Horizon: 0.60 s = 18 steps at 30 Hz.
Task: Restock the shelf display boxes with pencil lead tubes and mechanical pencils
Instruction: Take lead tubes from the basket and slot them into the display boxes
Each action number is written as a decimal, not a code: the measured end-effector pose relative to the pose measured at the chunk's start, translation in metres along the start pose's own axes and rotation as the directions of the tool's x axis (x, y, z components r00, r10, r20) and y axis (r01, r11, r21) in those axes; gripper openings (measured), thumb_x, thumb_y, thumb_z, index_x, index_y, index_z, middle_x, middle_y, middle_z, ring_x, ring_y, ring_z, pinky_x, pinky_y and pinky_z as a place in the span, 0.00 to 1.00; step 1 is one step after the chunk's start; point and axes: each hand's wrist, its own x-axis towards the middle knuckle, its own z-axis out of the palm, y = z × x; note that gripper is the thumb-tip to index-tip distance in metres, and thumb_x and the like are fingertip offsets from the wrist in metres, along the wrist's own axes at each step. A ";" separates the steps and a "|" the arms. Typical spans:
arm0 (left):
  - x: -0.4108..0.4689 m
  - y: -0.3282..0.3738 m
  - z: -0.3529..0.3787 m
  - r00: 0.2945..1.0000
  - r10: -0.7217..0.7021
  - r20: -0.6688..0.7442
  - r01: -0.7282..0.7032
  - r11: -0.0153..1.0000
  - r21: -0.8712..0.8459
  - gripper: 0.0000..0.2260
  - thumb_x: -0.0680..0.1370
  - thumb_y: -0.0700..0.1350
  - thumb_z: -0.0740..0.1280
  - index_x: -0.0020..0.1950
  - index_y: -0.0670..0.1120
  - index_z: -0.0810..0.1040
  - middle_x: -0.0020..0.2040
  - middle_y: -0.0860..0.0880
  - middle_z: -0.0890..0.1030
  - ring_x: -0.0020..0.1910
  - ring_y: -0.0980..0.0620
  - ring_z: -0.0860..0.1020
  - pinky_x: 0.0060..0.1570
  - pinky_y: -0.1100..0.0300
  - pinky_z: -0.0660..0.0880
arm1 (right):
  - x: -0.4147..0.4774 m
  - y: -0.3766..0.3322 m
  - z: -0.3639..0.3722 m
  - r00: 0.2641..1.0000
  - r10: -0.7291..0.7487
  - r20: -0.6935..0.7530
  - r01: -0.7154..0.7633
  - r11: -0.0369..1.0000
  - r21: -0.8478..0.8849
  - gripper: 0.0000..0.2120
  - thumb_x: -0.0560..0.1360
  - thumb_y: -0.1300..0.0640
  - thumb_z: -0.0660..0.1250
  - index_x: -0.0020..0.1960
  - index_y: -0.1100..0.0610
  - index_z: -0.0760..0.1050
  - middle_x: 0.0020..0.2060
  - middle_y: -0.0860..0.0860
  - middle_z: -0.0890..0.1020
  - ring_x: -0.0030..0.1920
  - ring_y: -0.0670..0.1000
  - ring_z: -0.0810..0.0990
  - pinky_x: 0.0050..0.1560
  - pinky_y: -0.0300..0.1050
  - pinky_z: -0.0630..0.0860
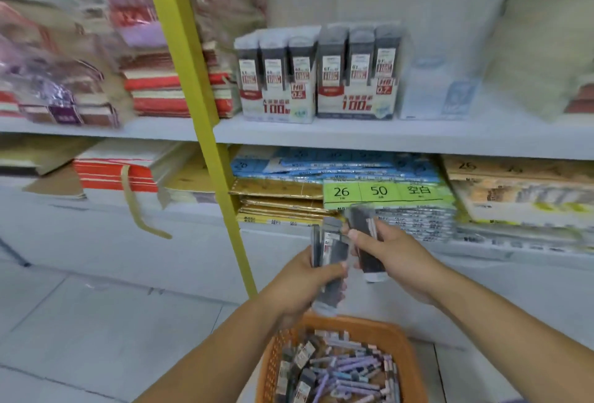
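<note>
We gripped a stack of tubes (334, 263) in L hand (300, 283), another tube (366, 242) in R hand (397, 256), both above basket (373, 325). Risk: stack slipping, or 0.5/0.7 mix-up at shelf boxes (279, 107) (labels blurred).

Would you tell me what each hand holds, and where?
Left hand grips several lead tubes at their lower halves; right hand grips one tube around its middle.

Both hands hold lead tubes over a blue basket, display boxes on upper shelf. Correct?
No, the basket is orange, not blue, per the head view. Left hand and right hand hold lead tubes above it; display boxes sit on the upper shelf.
</note>
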 end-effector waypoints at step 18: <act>0.010 0.120 0.022 0.947 0.305 -0.103 -0.318 0.938 -0.140 0.11 0.77 0.40 0.73 0.58 0.47 0.82 0.48 0.46 0.87 0.40 0.53 0.85 0.39 0.60 0.81 | 0.015 -0.108 -0.036 0.958 -0.270 -0.094 0.264 0.962 -0.065 0.08 0.76 0.41 0.64 0.55 0.37 0.76 0.48 0.32 0.82 0.47 0.35 0.81 0.45 0.34 0.76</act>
